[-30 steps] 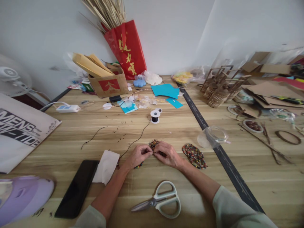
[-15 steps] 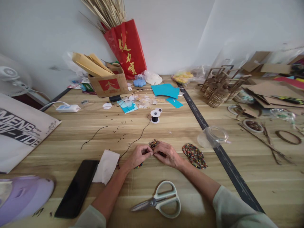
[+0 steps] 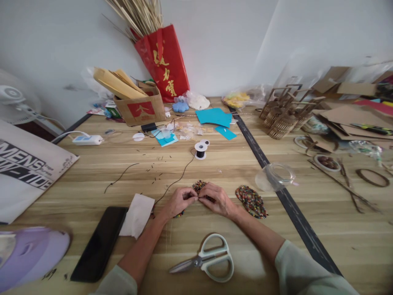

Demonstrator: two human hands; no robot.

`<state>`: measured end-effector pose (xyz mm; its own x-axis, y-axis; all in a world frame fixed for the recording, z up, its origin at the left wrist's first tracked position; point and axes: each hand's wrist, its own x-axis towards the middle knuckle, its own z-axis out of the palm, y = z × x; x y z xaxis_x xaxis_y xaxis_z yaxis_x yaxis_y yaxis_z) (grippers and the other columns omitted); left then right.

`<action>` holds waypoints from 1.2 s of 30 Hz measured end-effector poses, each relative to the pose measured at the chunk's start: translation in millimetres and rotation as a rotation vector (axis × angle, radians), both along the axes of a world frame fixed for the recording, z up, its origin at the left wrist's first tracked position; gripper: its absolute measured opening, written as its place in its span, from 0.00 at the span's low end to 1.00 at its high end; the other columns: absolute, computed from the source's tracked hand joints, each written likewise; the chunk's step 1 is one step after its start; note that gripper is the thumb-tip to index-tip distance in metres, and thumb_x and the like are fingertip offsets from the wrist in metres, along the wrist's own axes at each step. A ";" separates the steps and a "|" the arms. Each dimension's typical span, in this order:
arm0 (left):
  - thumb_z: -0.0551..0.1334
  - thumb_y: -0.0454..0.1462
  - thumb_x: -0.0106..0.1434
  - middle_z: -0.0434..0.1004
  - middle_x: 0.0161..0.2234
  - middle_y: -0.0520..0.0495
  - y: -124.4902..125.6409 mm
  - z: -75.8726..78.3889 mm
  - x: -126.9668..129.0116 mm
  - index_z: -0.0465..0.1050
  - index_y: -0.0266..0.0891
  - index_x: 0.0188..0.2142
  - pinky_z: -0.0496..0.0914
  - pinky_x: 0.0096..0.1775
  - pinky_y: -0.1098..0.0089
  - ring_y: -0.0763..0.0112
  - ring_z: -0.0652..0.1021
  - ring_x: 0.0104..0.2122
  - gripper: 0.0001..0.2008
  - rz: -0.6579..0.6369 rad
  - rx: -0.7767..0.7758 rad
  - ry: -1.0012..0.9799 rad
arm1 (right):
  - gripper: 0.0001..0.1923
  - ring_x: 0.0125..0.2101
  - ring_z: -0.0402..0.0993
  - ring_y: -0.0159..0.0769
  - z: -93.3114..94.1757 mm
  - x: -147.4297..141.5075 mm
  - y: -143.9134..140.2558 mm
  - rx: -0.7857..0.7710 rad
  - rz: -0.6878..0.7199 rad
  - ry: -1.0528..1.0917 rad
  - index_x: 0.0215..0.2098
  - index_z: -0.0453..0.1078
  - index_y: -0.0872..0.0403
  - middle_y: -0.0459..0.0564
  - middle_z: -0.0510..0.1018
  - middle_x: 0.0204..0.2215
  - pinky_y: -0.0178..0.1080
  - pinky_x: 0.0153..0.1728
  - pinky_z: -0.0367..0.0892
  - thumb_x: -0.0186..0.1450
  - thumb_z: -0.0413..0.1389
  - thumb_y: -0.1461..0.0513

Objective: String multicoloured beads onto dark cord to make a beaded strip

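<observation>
My left hand (image 3: 181,201) and my right hand (image 3: 216,198) meet over the table, fingertips nearly touching. Both are closed in a pinch, and what lies between the fingers is too small to make out. Behind the fingers sits a heap of multicoloured beads (image 3: 199,186), partly covered by my right hand. A few more beads (image 3: 179,214) peek out beneath my left hand. Thin black cord (image 3: 176,180) runs from a white spool (image 3: 200,150) down to beside my left wrist. To the right of my right hand lies a coil of strung beads (image 3: 251,201).
Scissors (image 3: 205,259) with pale green handles lie between my forearms. A black phone (image 3: 100,244) and white paper (image 3: 137,215) are at the left. A clear jar (image 3: 275,177) stands at the right. Farther back are blue cards (image 3: 214,117), a cardboard box (image 3: 139,107) and small woven baskets (image 3: 282,119).
</observation>
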<state>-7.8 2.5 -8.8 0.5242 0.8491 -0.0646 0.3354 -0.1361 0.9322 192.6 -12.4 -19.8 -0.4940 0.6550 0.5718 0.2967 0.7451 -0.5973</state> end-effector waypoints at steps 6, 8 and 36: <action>0.62 0.37 0.57 0.74 0.27 0.52 0.4 -1.3 -0.8 0.74 0.37 0.29 0.66 0.31 0.77 0.75 0.72 0.27 0.05 -0.010 -0.004 -0.017 | 0.05 0.34 0.71 0.37 0.1 0.1 -0.1 -0.016 0.009 0.014 0.37 0.70 0.54 0.53 0.76 0.31 0.39 0.36 0.69 0.68 0.53 0.61; 0.62 0.37 0.57 0.74 0.27 0.52 0.2 -0.5 -0.5 0.74 0.37 0.29 0.66 0.31 0.78 0.75 0.72 0.27 0.05 -0.006 -0.003 -0.009 | 0.05 0.34 0.71 0.37 0.3 0.2 0.0 -0.019 0.014 0.018 0.38 0.70 0.55 0.53 0.76 0.31 0.39 0.36 0.69 0.68 0.53 0.62; 0.61 0.38 0.57 0.69 0.22 0.53 -0.5 5.6 3.3 0.72 0.35 0.26 0.62 0.27 0.78 0.77 0.67 0.24 0.07 0.063 0.013 -0.037 | 0.03 0.33 0.72 0.38 1.9 0.0 -0.7 -0.020 -0.038 0.014 0.37 0.68 0.53 0.52 0.76 0.30 0.39 0.36 0.70 0.67 0.53 0.63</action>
